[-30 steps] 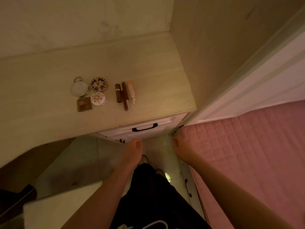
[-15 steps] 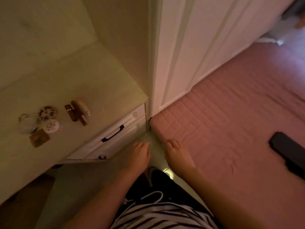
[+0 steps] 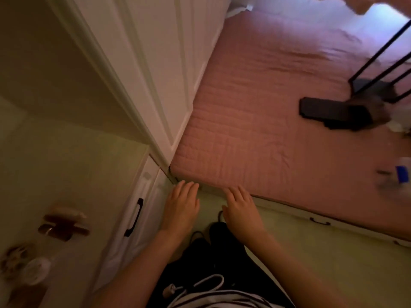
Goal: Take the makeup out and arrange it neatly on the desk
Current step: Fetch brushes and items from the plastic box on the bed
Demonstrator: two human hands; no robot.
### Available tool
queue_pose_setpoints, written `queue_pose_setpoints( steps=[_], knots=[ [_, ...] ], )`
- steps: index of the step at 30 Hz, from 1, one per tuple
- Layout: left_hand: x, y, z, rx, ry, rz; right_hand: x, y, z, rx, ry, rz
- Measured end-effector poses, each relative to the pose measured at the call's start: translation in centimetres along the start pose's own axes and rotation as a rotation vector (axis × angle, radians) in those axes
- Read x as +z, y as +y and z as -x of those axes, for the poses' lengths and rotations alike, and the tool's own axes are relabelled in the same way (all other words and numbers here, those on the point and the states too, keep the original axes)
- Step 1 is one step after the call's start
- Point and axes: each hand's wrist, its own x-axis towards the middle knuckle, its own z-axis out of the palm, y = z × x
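Left hand [image 3: 181, 205] and right hand [image 3: 241, 207], both flat with fingers straight and holding nothing, hover side by side just off the near corner of the bed [image 3: 255, 130]. Makeup [image 3: 64, 224], blurred, lies grouped on the table [image 3: 77, 170], well left of the bed.

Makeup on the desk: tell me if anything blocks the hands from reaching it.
Nothing visible does. The left hand and right hand hang open over the floor, holding nothing; the makeup lies on the desk to their left, only the desk's edge between.
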Motion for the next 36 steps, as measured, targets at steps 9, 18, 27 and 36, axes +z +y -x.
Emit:
queue_pose_setpoints(
  steps=[9,18,27,36],
  knots=[
    [0.3,6.0,-1.9,0.363,-0.081,0.015,-0.5,4.0,6.0,0.333,0.145,-0.088],
    [2.9,18.4,-3.4,0.675,-0.113,0.051,-1.5,11.2,15.4,0.694,0.306,-0.073],
    [6.9,34.7,-0.5,0.917,-0.249,0.065,-1.9,21.0,25.9,0.963,0.330,-0.056],
    [10.8,48.9,1.7,1.117,-0.318,0.068,-2.6,29.9,34.9,1.163,0.373,-0.129]
  ],
)
